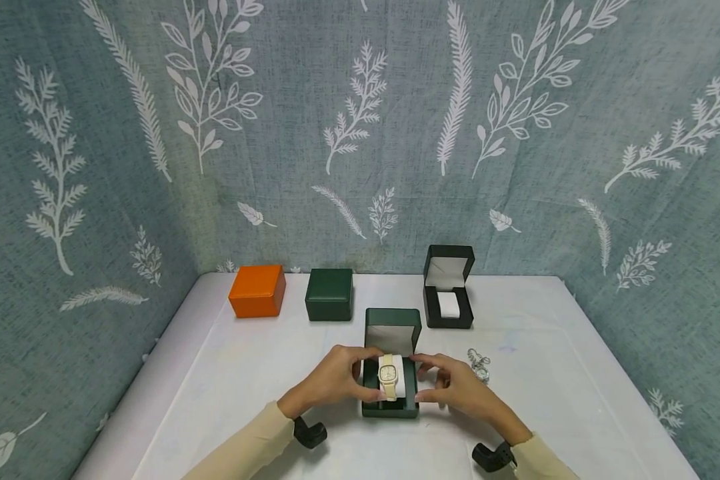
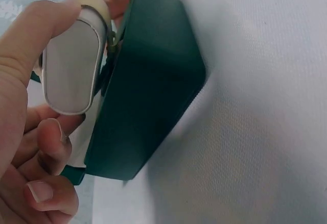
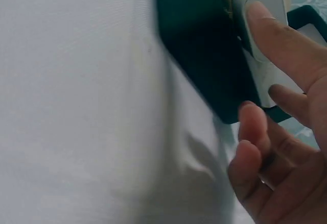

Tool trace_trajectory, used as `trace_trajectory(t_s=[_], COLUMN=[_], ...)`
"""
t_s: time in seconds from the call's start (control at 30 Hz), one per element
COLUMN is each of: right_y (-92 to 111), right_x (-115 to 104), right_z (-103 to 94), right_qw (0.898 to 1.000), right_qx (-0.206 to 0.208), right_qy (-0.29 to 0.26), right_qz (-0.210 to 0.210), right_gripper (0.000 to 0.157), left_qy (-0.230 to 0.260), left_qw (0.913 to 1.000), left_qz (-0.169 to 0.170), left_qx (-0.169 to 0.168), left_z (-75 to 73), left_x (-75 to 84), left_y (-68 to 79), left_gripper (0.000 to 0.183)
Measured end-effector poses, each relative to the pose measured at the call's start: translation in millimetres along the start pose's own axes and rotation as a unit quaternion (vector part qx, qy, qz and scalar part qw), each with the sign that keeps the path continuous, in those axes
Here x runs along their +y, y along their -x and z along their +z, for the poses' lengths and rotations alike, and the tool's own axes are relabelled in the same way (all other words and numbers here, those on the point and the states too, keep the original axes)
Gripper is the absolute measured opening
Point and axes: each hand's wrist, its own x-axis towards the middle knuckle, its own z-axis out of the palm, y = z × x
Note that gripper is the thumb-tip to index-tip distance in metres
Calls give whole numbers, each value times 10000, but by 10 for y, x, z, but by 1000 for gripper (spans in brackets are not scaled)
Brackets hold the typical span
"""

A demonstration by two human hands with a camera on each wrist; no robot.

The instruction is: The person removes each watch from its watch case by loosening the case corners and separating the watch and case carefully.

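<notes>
In the head view, an open green watch box (image 1: 390, 411) stands on the table with its lid raised at the back. A watch (image 1: 387, 374) with a cream strap is wrapped round a white cushion (image 1: 401, 381), which sits tilted over the box's opening. My left hand (image 1: 333, 379) grips the watch and cushion, thumb at the near end and index finger at the far end. On the other side, my right hand (image 1: 459, 387) has its thumb and index finger spread at the box's right edge; in the right wrist view its thumb (image 3: 286, 43) overlaps the cushion's end.
A silver bracelet watch (image 1: 480, 365) lies to the right of my right hand. Farther back are an orange box (image 1: 257, 291), a closed green box (image 1: 329, 295) and an open black box (image 1: 449, 320) with a white cushion. Leaf-print cloth (image 1: 360, 120) hangs behind.
</notes>
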Motion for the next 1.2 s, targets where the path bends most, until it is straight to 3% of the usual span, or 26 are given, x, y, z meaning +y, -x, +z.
trace_trajectory(t_s=[0.2,0.47,0.73,1.03,1.2], right_y=[-11,-44,-88,-86,-93], right_x=[-44,-135,-185,-205,-180], right_z=[-27,42,143,199,203], right_qw=[9991,9976,9957,9974,9961], right_qx=[240,-202,-378,-123,-6], right_qy=[74,-169,-220,-53,-12], right_qz=[-349,-639,-812,-711,-881], right_gripper=[69,92,93,93,90], left_qy=[96,221,377,555,582], left_qw=[9998,9992,9980,9973,9970], left_qz=[159,321,480,439,462], left_qx=[64,128,164,190,223], left_z=[20,39,74,88,95], left_x=[-1,8,26,52,57], left_y=[-12,-18,-50,-55,-56], left_gripper=[62,62,60,63,63])
